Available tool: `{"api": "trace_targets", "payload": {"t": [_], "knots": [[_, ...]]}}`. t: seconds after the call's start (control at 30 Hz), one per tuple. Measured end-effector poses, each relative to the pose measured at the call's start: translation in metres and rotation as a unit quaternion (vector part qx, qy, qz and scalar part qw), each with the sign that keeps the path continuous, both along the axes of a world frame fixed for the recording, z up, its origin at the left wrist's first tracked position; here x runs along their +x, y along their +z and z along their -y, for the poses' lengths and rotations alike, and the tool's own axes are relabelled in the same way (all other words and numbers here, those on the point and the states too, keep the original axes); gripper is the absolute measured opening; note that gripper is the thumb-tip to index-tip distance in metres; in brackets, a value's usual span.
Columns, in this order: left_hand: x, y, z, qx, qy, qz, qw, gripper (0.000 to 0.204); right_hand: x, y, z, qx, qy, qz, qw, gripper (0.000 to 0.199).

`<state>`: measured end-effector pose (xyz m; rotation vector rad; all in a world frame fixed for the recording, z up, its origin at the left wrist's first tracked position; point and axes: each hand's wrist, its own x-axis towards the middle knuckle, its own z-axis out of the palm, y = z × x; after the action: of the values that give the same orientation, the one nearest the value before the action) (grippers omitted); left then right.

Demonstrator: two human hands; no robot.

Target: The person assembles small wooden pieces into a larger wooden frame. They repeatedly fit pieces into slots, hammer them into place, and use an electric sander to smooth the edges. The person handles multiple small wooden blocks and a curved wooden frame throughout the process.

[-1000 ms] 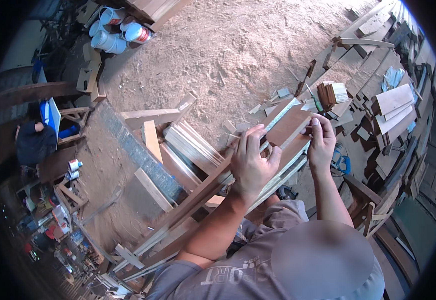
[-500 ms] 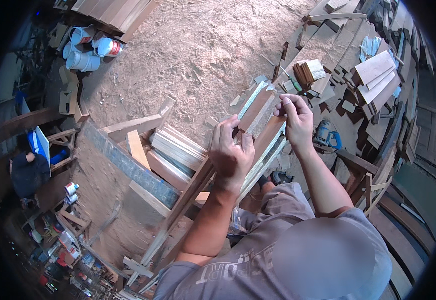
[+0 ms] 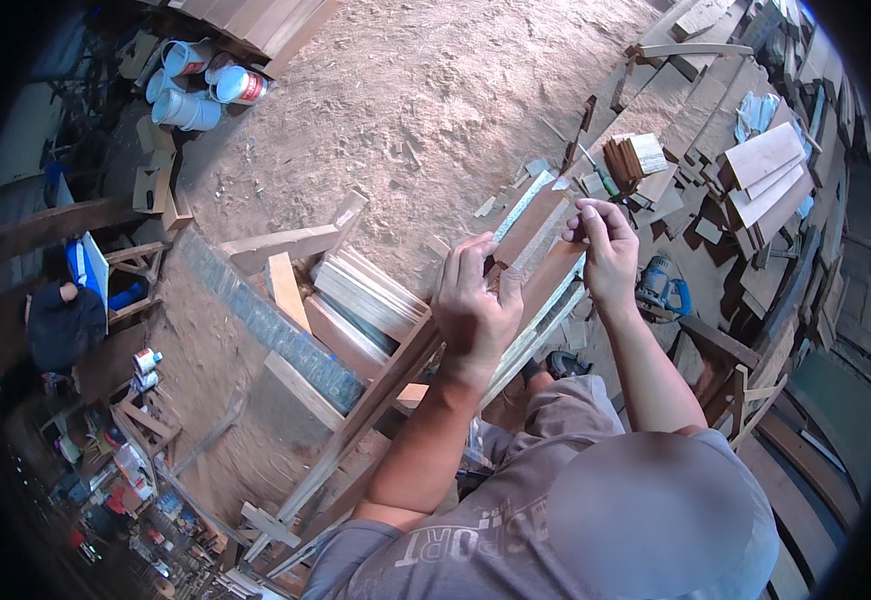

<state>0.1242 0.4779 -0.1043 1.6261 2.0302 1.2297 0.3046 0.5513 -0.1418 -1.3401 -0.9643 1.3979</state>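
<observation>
My left hand (image 3: 478, 308) is closed at the near end of a reddish-brown wooden strip (image 3: 534, 232), its fingers and thumb on either side of it. The strip slants away to the upper right. Close to its right edge, my right hand (image 3: 608, 245) has thumb and fingertips pinched together. Whatever is between those fingertips is too small to make out. Beneath both hands runs a long wooden beam (image 3: 558, 272) with a pale, speckled side. My left hand partly hides where strip and beam meet.
Stacked boards (image 3: 371, 300) lie left of my left arm within a wooden frame. A blue power tool (image 3: 662, 287) sits right of my right forearm. Small wood blocks (image 3: 638, 157) and planks (image 3: 764, 170) lie far right. White buckets (image 3: 187, 110) stand far left; another person (image 3: 64, 325) is at the left.
The whole view has shifted slightly, so everything appears a little farther right and lower. Both hands keep nearly the same pose around the strip.
</observation>
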Motion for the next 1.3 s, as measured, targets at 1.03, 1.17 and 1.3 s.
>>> {"api": "trace_targets", "payload": {"t": [1.03, 1.17, 1.3], "knots": [[0.007, 0.002, 0.000, -0.016, 0.025, -0.030, 0.999, 0.026, 0.007, 0.000, -0.008, 0.001, 0.072, 0.051, 0.996, 0.026], [0.006, -0.001, 0.003, -0.037, 0.019, -0.023, 0.999, 0.028, 0.007, 0.001, -0.008, -0.006, 0.077, 0.053, 0.996, 0.024], [0.007, 0.006, 0.004, -0.061, 0.021, -0.016, 0.998, 0.034, 0.002, 0.025, -0.015, 0.074, 0.104, 0.195, 0.972, 0.021]]}}
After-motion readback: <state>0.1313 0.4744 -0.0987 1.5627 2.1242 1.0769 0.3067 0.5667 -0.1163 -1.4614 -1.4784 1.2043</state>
